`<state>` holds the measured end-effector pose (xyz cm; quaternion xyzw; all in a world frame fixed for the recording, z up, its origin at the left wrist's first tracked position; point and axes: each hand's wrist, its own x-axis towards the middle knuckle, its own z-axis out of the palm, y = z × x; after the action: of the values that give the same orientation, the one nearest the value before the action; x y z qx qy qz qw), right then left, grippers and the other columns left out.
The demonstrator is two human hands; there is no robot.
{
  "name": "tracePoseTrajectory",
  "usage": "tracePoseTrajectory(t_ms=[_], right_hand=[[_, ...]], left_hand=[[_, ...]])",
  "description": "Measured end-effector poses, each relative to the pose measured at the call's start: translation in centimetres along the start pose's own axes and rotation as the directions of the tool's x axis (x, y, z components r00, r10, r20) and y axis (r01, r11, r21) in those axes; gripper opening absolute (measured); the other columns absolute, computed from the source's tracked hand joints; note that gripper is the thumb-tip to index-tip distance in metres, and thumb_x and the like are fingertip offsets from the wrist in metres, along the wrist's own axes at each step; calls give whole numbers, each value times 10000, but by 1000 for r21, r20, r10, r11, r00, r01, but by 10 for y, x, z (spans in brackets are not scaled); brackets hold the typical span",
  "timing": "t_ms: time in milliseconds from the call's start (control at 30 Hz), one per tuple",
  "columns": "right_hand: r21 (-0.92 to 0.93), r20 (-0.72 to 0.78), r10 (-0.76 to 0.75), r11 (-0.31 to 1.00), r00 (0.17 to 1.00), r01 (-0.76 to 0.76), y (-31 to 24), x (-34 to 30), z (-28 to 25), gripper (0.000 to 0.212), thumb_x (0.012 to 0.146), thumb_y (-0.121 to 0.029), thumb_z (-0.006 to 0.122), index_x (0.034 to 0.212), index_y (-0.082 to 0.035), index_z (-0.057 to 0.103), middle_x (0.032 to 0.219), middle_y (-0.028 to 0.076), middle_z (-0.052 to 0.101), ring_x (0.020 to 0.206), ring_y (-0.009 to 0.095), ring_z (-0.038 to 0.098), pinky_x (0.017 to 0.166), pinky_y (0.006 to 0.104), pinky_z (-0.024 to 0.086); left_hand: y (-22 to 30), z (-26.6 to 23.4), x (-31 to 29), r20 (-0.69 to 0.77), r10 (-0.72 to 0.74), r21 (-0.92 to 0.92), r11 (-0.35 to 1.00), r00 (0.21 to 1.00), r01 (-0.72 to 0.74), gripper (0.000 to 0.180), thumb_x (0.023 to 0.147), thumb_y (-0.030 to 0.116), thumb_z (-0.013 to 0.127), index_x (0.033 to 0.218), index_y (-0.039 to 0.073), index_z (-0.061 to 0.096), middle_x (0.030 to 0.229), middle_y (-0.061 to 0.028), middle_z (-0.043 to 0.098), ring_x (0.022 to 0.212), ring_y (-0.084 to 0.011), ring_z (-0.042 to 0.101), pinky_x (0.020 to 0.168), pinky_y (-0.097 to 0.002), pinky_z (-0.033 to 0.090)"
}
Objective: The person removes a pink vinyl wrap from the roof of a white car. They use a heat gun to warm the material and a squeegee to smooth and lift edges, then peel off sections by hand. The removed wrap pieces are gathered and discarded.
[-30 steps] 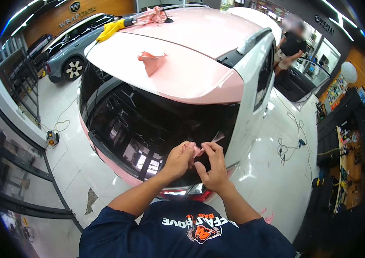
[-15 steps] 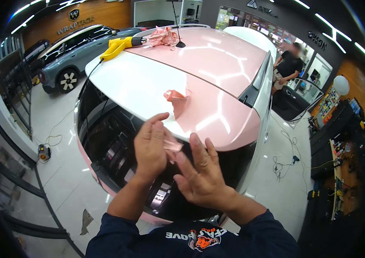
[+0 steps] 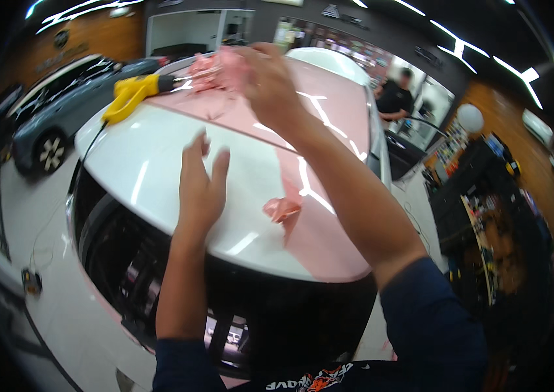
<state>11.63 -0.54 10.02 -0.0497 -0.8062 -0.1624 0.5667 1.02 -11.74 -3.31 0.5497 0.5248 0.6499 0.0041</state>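
My right hand (image 3: 267, 81) reaches far forward over the car roof (image 3: 329, 85), closed on a scrap of pink film (image 3: 231, 67) and blurred by motion. The scrap meets a crumpled heap of pink film (image 3: 204, 72) on the roof, so where one ends is hard to tell. My left hand (image 3: 202, 186), fingers apart and nothing in it, hovers over the bare white part of the rear spoiler (image 3: 146, 153). On the spoiler's right side, pink film (image 3: 335, 251) still covers the surface, its torn edge curled into a crumpled flap (image 3: 283, 209).
A yellow heat gun (image 3: 132, 97) lies at the spoiler's left end, its cord trailing down. The dark rear window (image 3: 277, 313) is below. A person (image 3: 395, 95) stands by an open car door at right. A grey car (image 3: 61, 108) is at left, cluttered black shelving (image 3: 473, 189) at right.
My right hand has swung forward from beside the left to the crumpled heap, with the pink scrap. My left hand has moved forward and left over the spoiler and opened. The view has shifted.
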Motion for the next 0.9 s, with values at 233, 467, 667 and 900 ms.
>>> tracePoseTrajectory(t_ms=[233,467,667,900], right_hand=[[-210,616,422,902,665,-378,50,-93,58,271,880,-211,530,1009,-4,648,1119,247,594,1041,400,582,919,468,474],[-392,620,528,849,580,-354,76,-159,-88,283,915,-205,490,1024,-6,661,1135,188,625,1141,345,532,974,431,444],[-350,310,675,735,669,-580,61,-218,-137,247,914,-170,501,988,-3,666,1082,164,635,1063,339,571,952,422,455],[-293,258,693,720,673,-629,62,-220,-135,226,884,-165,514,939,-11,671,1029,147,643,1007,319,591,913,451,462]], left_hand=[[-3,-12,-16,301,45,245,962,953,-123,321,879,280,646,980,-25,650,1054,-199,605,1012,-367,559,890,-419,440],[31,-4,-21,604,144,281,882,784,-379,470,813,442,681,715,-6,575,747,-147,549,768,-326,538,703,-425,408],[69,12,-42,792,11,358,801,611,-479,643,784,627,636,888,-6,684,910,-161,630,803,-324,598,747,-418,444],[90,29,-64,632,-311,635,733,710,-243,422,915,386,516,1264,159,586,1256,-199,547,913,-398,630,903,-459,478]])
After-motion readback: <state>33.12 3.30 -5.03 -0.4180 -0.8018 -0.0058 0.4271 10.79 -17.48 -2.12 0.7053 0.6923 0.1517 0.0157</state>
